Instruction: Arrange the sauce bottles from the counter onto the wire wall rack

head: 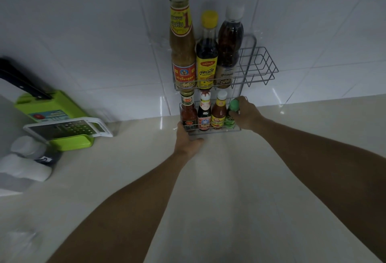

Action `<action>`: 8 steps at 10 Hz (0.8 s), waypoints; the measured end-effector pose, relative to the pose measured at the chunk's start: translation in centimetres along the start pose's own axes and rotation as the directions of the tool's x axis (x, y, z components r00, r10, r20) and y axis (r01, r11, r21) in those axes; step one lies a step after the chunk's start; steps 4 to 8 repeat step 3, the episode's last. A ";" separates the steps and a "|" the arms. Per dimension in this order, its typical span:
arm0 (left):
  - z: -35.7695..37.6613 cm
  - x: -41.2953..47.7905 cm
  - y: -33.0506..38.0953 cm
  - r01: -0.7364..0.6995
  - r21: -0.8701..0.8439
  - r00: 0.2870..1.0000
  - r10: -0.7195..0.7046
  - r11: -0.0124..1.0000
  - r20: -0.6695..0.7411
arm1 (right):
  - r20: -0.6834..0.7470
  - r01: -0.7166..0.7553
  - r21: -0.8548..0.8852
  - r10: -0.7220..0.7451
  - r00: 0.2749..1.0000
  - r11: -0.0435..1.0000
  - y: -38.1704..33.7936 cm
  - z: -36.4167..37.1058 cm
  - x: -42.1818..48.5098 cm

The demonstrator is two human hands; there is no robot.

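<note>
A grey wire wall rack point(259, 68) hangs on the white tiled wall with two shelves. Three tall bottles stand on the upper shelf: a tan sauce bottle point(182, 45), a dark bottle with a yellow cap point(207, 53) and a brown bottle with a white cap point(229, 43). On the lower shelf stand three small sauce bottles point(204, 112). At that shelf's right end sits a small green bottle point(231, 114), and my right hand point(247, 115) is shut on it. My left hand point(187, 140) grips the lower shelf's front left corner.
A green grater box point(60, 116) with a white grater on top lies on the pale counter point(229, 179) at the left. A black knife handle point(23, 81) sticks out behind it. White-capped containers point(27, 158) lie at the far left. The upper shelf's right half holds nothing.
</note>
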State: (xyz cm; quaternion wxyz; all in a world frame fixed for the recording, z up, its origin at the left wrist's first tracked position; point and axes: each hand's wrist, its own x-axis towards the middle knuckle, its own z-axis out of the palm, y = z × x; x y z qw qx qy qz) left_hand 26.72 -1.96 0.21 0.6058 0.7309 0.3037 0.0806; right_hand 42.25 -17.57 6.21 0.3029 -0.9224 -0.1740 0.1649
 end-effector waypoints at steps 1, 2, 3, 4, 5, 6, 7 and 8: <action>-0.5 0.3 -0.1 0.021 0.052 0.999 -0.023 0.998 0.036 | 0.004 0.005 0.020 -0.005 1.000 1.000 -0.3 0.1 -0.3; -1.7 -0.2 0.8 0.038 0.201 0.998 -0.048 0.979 0.046 | -0.002 0.009 0.024 -0.009 1.000 1.000 -1.1 -0.1 -1.4; -3.0 -0.6 2.2 -0.022 0.367 0.999 0.007 0.930 0.043 | -0.053 0.020 0.000 -0.020 0.998 1.000 -1.8 -0.4 -2.4; -3.0 -0.6 2.2 -0.022 0.367 0.999 0.007 0.930 0.043 | -0.053 0.020 0.000 -0.020 0.998 1.000 -1.8 -0.4 -2.4; -3.0 -0.6 2.2 -0.022 0.367 0.999 0.007 0.930 0.043 | -0.053 0.020 0.000 -0.020 0.998 1.000 -1.8 -0.4 -2.4; -3.0 -0.6 2.2 -0.022 0.367 0.999 0.007 0.930 0.043 | -0.053 0.020 0.000 -0.020 0.998 1.000 -1.8 -0.4 -2.4; -3.0 -0.6 2.2 -0.022 0.367 0.999 0.007 0.930 0.043 | -0.053 0.020 0.000 -0.020 0.998 1.000 -1.8 -0.4 -2.4; -3.0 -0.6 2.2 -0.022 0.367 0.999 0.007 0.930 0.043 | -0.053 0.020 0.000 -0.020 0.998 1.000 -1.8 -0.4 -2.4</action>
